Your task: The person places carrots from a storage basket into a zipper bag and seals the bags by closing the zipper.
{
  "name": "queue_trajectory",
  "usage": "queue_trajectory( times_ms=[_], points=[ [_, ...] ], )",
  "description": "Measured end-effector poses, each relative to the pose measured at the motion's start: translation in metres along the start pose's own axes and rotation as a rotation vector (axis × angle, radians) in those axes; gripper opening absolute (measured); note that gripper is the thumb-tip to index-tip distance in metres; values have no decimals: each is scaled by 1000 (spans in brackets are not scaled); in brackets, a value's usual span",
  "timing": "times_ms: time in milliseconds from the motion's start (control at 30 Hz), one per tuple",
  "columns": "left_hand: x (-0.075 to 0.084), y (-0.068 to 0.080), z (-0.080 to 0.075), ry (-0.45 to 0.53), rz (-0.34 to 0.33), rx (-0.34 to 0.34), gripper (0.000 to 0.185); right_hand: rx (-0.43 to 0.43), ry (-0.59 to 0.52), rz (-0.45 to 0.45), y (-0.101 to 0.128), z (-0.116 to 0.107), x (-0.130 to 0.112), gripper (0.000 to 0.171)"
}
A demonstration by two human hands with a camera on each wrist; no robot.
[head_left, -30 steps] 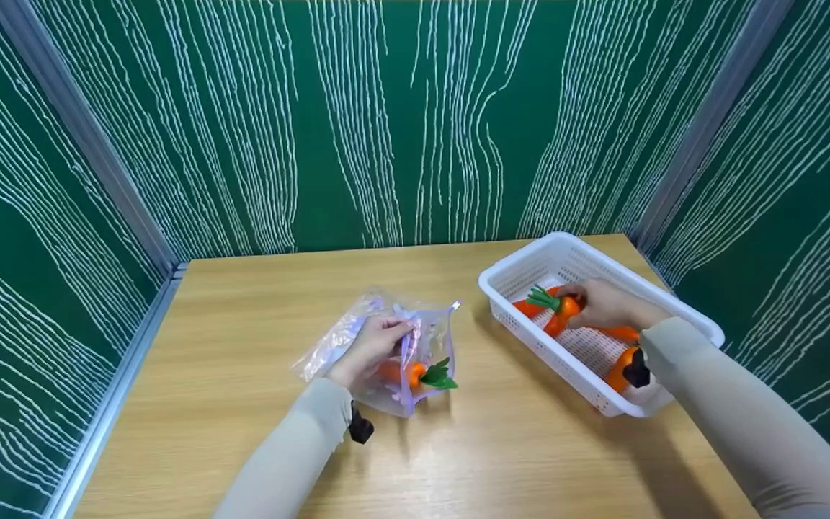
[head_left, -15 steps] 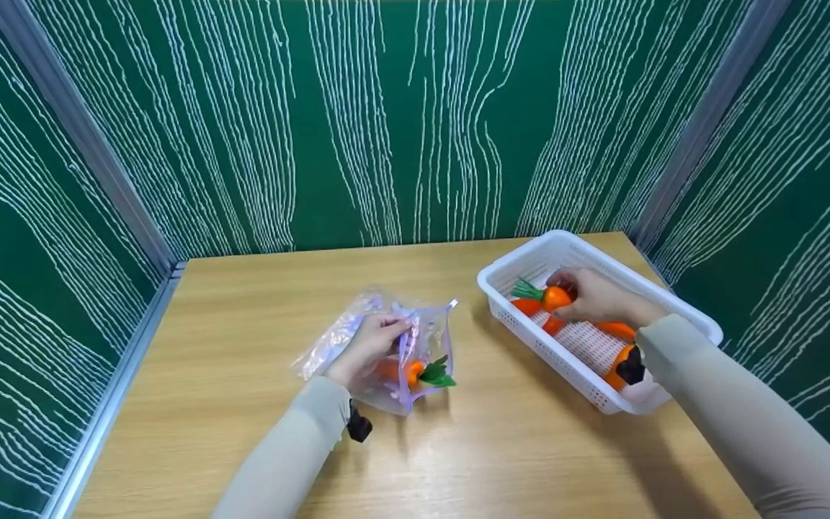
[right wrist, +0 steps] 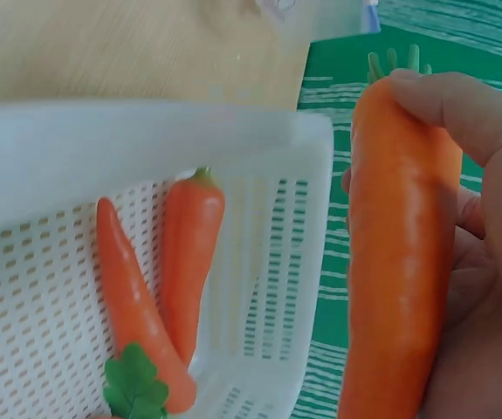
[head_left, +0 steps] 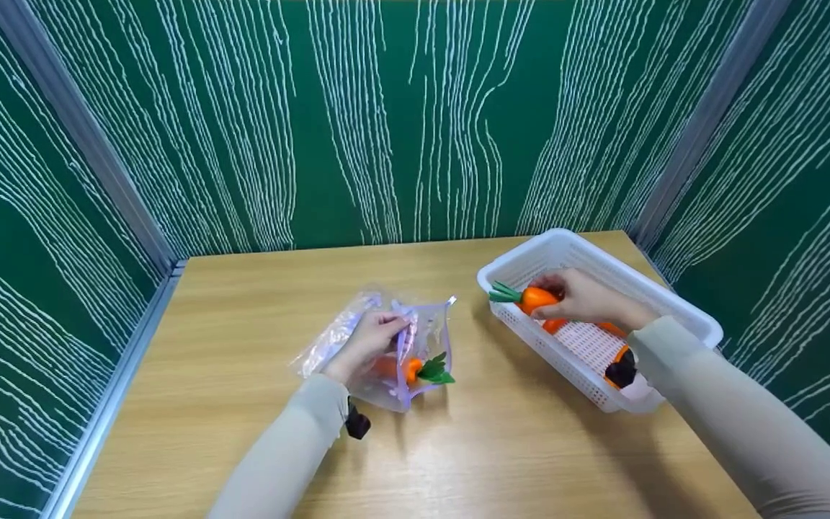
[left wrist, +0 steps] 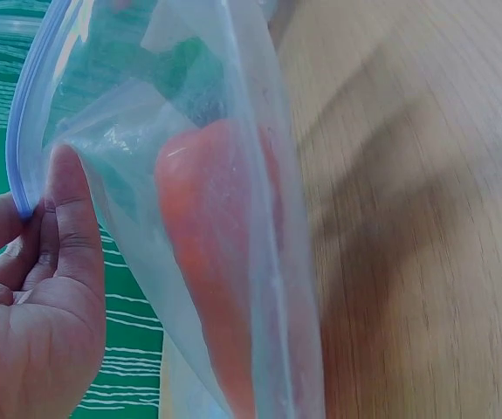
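Observation:
My left hand (head_left: pixel 364 344) pinches the zip edge of a clear plastic bag (head_left: pixel 393 346) lying on the wooden table (head_left: pixel 256 317). Inside the bag lies an orange toy carrot (head_left: pixel 415 369) with its green top poking out of the mouth; the left wrist view shows that carrot (left wrist: pixel 220 271) through the bag (left wrist: pixel 146 113) beside my thumb. My right hand (head_left: pixel 584 299) grips another carrot (head_left: pixel 530 297) and holds it above the near left rim of a white basket (head_left: pixel 674 303). In the right wrist view the held carrot (right wrist: pixel 403 253) fills my fingers.
Two more carrots (right wrist: pixel 159 279) lie on the perforated floor of the basket (right wrist: pixel 85 148). Green panels with white wavy lines wall the table on three sides, with metal posts in the corners. Bare tabletop stretches between the bag and the basket.
My right hand has lifted the carrot out of the basket and carried it left, over the basket's rim. The left hand and the bag have stayed in place.

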State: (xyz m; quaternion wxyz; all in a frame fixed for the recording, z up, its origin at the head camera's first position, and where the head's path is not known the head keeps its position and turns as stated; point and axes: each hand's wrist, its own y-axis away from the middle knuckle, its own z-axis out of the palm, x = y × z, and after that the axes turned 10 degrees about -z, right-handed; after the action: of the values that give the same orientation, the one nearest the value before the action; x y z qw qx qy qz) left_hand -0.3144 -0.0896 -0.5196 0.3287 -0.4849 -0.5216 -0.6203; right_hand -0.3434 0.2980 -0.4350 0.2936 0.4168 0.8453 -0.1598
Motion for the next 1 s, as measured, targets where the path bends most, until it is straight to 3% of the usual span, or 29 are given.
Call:
queue_trajectory(
  times_ms=[267, 467, 1000],
  points=[
    [-1, 0, 0, 19, 20, 7, 30, -17, -75, -48, -4, 12, -18, 47],
    [-2, -1, 0, 35, 27, 3, 29, -32, -45, -116, -7, 25, -28, 39],
    [-2, -6, 1, 64, 50, 7, 26, -88, -101, -159, -12, 52, -38, 39]
  ],
)
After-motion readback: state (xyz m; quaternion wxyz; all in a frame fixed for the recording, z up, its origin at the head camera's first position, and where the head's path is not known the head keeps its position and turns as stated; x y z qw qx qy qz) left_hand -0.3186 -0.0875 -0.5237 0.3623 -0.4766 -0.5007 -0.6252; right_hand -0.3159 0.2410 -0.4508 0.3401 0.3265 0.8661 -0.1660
